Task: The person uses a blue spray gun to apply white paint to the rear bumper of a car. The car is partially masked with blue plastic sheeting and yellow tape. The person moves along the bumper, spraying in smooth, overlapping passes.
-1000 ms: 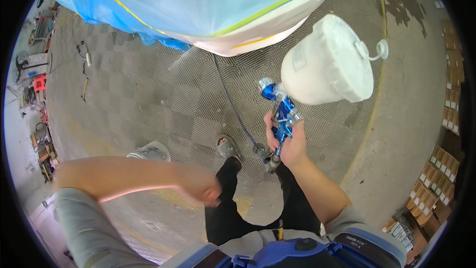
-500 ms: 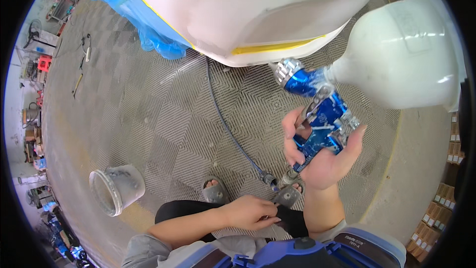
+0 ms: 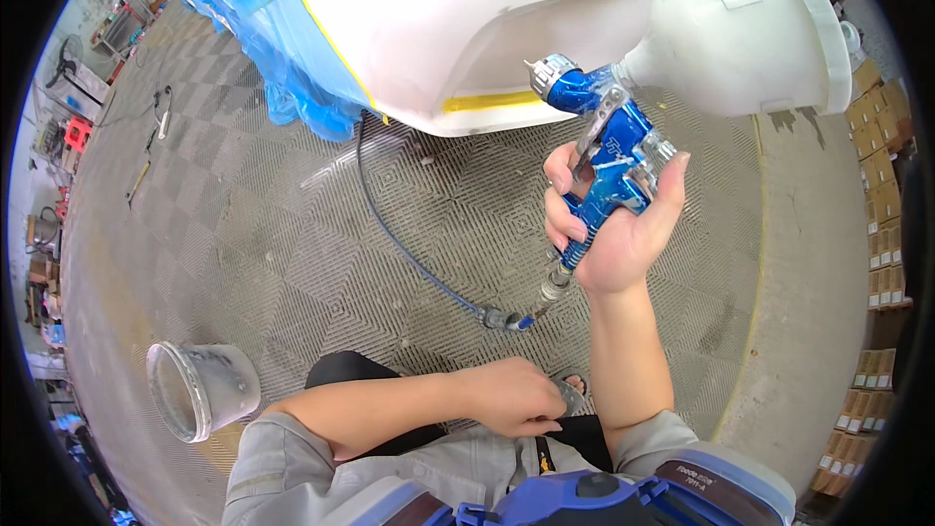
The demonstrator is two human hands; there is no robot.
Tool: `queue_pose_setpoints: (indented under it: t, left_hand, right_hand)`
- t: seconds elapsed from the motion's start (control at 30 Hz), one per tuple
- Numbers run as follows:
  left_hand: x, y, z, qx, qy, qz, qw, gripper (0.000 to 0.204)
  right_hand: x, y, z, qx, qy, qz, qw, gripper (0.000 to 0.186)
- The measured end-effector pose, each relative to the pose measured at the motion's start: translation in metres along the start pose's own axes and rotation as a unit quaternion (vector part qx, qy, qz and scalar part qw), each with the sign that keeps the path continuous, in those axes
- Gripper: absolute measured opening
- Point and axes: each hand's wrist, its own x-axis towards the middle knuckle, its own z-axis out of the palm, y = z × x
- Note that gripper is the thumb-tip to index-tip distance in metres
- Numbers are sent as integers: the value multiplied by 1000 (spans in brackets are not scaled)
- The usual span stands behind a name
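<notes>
A blue metal spray gun (image 3: 616, 151) with a silver nozzle is held up in my right hand (image 3: 623, 248), its fingers wrapped round the grip and trigger. A large whitish translucent paint cup (image 3: 735, 39) sits tilted on top of the gun, its wide end to the right. An air hose (image 3: 390, 234) joins the bottom of the grip and curves away toward the car. My left hand (image 3: 511, 397) rests low over my lap, fingers curled and apparently holding nothing. Ahead stands a white car body panel (image 3: 419, 49), with yellow masking tape (image 3: 492, 100) on it.
Blue masking film (image 3: 302, 88) drapes over the panel's left side. A dirty translucent bucket (image 3: 229, 380) stands on the patterned floor (image 3: 321, 244) at the left. Stacked cardboard boxes (image 3: 884, 263) line the right side, and a red crate (image 3: 76, 133) sits by the left wall.
My right hand has raised the spray gun forward and slightly left, and the hose end has risen with it. My left hand has curled more. The view has shifted a little.
</notes>
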Motion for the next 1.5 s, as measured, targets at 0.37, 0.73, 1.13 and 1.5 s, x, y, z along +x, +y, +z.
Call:
queue_pose_setpoints:
  t: [0.37, 0.73, 1.13, 1.5]
  left_hand:
    - [-12, 10, 7, 13, -20, -1, 1000, 27]
    - [-21, 0, -1, 14, -21, -2, 1000, 28]
    - [-31, 0, -5, -12, -5, 24, 1000, 25]
    - [-41, 21, -9, -64, -88, 52, 993, 16]
  right_hand:
    - [5, 23, 22, -67, 41, -75, 994, 80]
    - [12, 11, 23, -52, 36, -64, 996, 77]
    - [-21, 24, 25, -13, 22, -18, 1000, 95]
    - [-22, 49, 45, -85, 81, -56, 992, 91]
